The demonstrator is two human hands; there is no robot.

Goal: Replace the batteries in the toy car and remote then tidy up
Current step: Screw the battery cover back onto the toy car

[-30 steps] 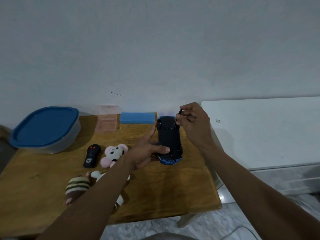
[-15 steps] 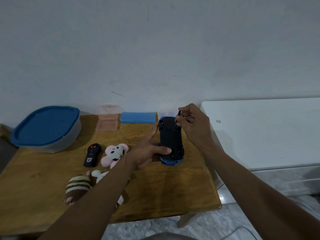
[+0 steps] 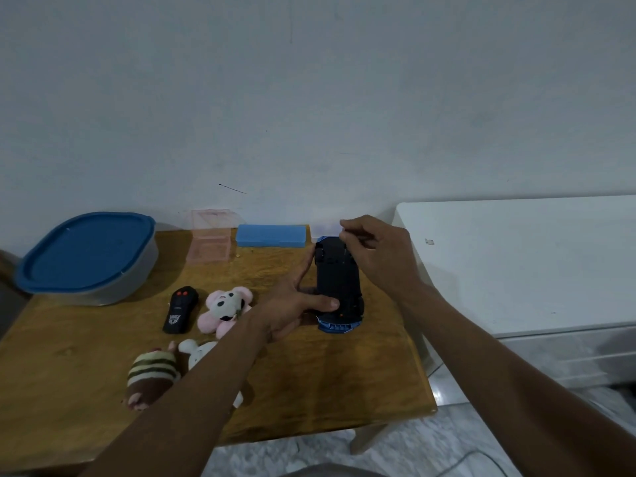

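The toy car point(image 3: 337, 280) lies upside down on the wooden table point(image 3: 69, 356), black underside up, with its blue body showing at both ends. My left hand point(image 3: 292, 304) grips its near left side, thumb across the underside. My right hand point(image 3: 375, 249) hovers over the car's far end, fingers pinched on a thin dark screwdriver whose tip touches the underside; most of the tool is hidden by my fingers. The black remote point(image 3: 180, 309) with red buttons lies to the left on the table, apart from both hands.
A grey tub with a blue lid point(image 3: 86, 256) stands at the back left. A clear pink box point(image 3: 210, 242) and a flat blue case point(image 3: 272, 235) sit along the wall. Plush toys point(image 3: 225, 309) lie near my left forearm. A white cabinet point(image 3: 516, 263) adjoins the table's right edge.
My right hand has turned slightly over the car's far end, and its fingers now cover more of the screwdriver. My left hand and the car have stayed where they were.
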